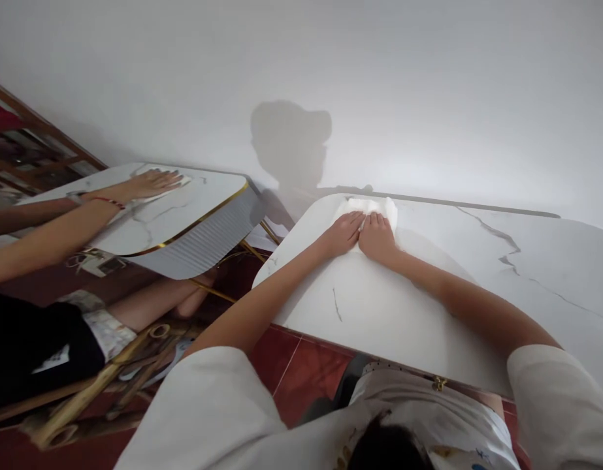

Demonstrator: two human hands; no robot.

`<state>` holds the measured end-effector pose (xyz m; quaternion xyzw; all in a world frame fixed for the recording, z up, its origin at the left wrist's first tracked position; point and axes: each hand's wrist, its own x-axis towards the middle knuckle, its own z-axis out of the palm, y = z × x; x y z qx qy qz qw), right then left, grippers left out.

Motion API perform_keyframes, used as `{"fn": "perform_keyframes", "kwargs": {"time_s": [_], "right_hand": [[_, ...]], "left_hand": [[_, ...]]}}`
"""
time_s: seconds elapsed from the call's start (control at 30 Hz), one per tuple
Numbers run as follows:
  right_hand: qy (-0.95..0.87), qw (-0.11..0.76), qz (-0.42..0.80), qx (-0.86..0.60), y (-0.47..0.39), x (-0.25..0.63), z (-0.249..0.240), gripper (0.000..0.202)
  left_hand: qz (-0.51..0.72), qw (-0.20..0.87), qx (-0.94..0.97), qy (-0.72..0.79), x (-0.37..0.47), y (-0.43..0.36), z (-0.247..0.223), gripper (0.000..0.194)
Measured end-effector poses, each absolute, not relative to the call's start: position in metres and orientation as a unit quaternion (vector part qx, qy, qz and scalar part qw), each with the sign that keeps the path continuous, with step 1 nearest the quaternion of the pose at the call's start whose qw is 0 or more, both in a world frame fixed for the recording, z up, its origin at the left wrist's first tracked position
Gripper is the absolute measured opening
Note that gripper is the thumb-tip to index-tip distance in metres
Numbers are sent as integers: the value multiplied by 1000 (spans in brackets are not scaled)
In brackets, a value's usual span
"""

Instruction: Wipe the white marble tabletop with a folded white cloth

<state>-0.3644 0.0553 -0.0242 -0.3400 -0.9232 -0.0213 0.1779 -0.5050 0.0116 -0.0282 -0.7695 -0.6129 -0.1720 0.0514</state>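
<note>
My left hand [343, 233] and my right hand [378, 238] lie side by side on a folded white cloth [385, 207]. Both press down with their fingers stretched forward over its near part, and the hands almost touch. Under the cloth is a white marble-patterned tabletop [399, 313], near its far left corner. The cloth's far edge shows beyond my fingertips, while its near part is hidden by my hands. Whether it is fabric or paper I cannot tell.
Left of me, another person's hand [157, 183] rests on a white cloth on a second marble-patterned table [178, 209] with gold trim. A white wall [428, 98] rises behind both tables. Bamboo furniture [95, 382] stands at lower left on the red tiled floor [306, 372].
</note>
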Motion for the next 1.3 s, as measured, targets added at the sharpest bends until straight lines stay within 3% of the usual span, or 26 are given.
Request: {"fn": "perform_keyframes", "kwargs": {"time_s": [0.33, 0.57, 0.87, 1.3], "right_hand": [[-965, 140, 30, -221, -66, -326, -18, 54], [-975, 152, 57, -154, -103, -395, -11, 52], [-945, 194, 74, -253, -48, -487, -11, 52], [-896, 258, 8, -362, 105, -498, -31, 50]], "left_hand": [[-147, 64, -719, -677, -457, -145, -25, 55], [-161, 62, -659, -732, -524, -197, -27, 55], [-225, 13, -611, -759, -612, -107, -23, 50], [-253, 26, -712, -654, -628, 81, -29, 47]]}}
